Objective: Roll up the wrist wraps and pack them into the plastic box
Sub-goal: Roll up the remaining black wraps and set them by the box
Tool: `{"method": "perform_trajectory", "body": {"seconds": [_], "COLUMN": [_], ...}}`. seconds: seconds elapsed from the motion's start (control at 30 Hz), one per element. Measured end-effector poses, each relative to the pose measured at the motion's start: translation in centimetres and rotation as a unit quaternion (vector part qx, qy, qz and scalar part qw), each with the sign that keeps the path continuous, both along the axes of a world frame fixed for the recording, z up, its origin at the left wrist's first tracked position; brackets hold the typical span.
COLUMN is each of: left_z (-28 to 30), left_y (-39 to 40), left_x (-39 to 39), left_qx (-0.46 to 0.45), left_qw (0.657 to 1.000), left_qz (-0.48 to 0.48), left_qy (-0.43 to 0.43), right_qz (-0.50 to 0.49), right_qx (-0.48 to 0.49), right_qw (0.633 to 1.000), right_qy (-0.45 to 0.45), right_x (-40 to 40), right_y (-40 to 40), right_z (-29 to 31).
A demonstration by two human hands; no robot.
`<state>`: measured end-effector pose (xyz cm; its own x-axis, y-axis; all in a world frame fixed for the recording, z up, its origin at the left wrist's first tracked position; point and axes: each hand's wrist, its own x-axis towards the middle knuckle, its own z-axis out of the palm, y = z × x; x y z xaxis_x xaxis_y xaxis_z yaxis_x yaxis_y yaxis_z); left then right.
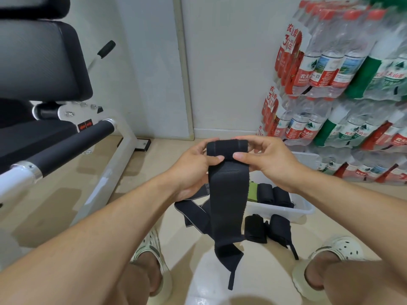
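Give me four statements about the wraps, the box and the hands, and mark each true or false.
1. Both hands, left hand and right hand, hold the black wrist wrap at its top end. True.
2. The plastic box is empty. False: rolled wraps already lie in it.
3. Two rolled black wraps lie on the floor in front of the box. True.
4. The held wrap is fully rolled. False: most of it hangs loose.

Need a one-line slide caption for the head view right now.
Both hands, left and right, start rolling a black wrist wrap above the plastic box.
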<state>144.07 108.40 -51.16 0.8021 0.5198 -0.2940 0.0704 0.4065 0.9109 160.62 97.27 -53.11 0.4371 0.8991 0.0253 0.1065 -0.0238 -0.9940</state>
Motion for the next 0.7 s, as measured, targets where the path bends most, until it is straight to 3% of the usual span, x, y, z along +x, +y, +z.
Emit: {"method": "perform_trajectory", "body": {"seconds": [0.13,0.33,0.5,0.7], "left_z": [0.38,0.14,0.16,0.25], "left_y": [-0.43,-0.51,-0.19,0.06], "left_x": [-0.09,0.05,-0.08,0.14], "left_qx": [-0.008,-0.007,-0.021,-0.034], "left_qw": [0.999,0.998,0.998,0.999], "left_qz": [-0.035,-0.004,-0.003,0.025], "left_qy": [0.025,0.055,0.053,0.025], "right_qz": [-0.008,-0.010,0.000,0.036], "right_qx": [0.029,0.050,0.061,0.029], "right_qw": [0.998,0.989,0.984,0.990], "right_qy": [-0.058,-0.139,-0.165,-0.131], "right_x": [0.16,0.28,0.05,0.34], "right_y": [0.10,0.46,0.31,0.43], "right_z": [0.25,-0.12,-0.17,0.23]}}
